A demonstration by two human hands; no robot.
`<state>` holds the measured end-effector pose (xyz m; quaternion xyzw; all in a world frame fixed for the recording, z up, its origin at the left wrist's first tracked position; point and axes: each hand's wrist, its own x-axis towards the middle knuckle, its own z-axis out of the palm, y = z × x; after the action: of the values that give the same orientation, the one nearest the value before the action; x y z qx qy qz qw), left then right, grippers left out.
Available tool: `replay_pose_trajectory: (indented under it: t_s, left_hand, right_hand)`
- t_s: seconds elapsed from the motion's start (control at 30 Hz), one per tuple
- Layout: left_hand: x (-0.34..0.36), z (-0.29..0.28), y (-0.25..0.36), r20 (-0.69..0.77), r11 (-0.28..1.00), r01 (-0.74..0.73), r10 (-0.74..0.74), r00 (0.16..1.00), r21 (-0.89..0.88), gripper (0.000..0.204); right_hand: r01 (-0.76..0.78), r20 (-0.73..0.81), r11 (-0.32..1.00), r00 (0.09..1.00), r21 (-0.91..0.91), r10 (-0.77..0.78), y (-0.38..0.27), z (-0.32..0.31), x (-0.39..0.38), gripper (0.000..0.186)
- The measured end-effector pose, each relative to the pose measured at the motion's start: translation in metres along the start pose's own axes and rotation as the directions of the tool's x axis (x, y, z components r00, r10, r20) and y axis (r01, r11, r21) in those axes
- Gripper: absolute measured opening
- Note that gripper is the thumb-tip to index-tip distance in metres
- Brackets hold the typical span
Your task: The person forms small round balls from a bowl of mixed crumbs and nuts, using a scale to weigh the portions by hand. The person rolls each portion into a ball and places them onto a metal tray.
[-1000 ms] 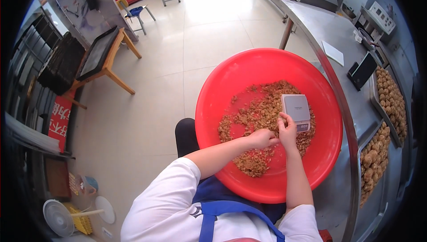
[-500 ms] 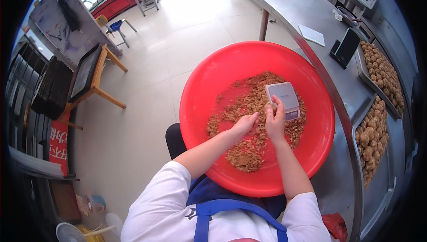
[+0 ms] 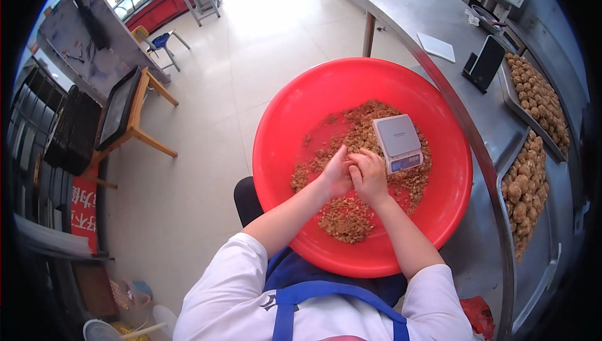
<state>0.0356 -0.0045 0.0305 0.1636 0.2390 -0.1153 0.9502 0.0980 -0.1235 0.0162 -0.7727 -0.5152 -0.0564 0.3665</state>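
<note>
My left hand (image 3: 337, 174) and my right hand (image 3: 370, 178) are pressed together over the big red basin (image 3: 280, 153). The right fingers close over the left palm, and whatever lies between the hands is hidden. Beneath them spreads a brown crumbly mixture (image 3: 346, 220), thickest around the middle of the basin. A small white kitchen scale (image 3: 397, 135) sits on the mixture just right of my right hand. Its square pan holds nothing, and its lit display faces me.
Two trays of brown dough-like balls (image 3: 522, 193) stand on the steel table (image 3: 433, 21) at the right. Also there are a phone on a stand (image 3: 486, 65) and a white flat slab (image 3: 436, 47). A wooden stand (image 3: 141, 112) holds a black tray at the left.
My right hand has moved left and down from the scale's pan to meet my left hand. Both hands are now joined, and the whole pan shows.
</note>
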Motion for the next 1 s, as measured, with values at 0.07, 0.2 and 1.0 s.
replay_pose_trajectory:
  t_s: [0.07, 0.2, 1.0]
  left_hand:
    - [-0.004, 0.007, -0.005, 0.118, 1.0, 0.031, -0.03, 0.993, -0.005, 0.066]
    - [0.003, 0.002, -0.02, -0.044, 0.996, -0.071, 0.074, 0.996, 0.061, 0.063]
    - [0.018, -0.014, -0.03, 0.11, 0.264, -0.076, -0.117, 0.987, 0.961, 0.079]
  right_hand:
    - [-0.062, -0.071, 0.992, 0.996, -0.109, 0.055, 0.002, 0.008, -0.003, 0.023]
    - [0.016, -0.077, 0.961, 0.996, -0.277, -0.038, 0.0, 0.017, -0.004, 0.019]
    - [-0.452, -0.234, 0.871, 0.883, -0.194, 0.407, 0.137, -0.012, 0.032, 0.025]
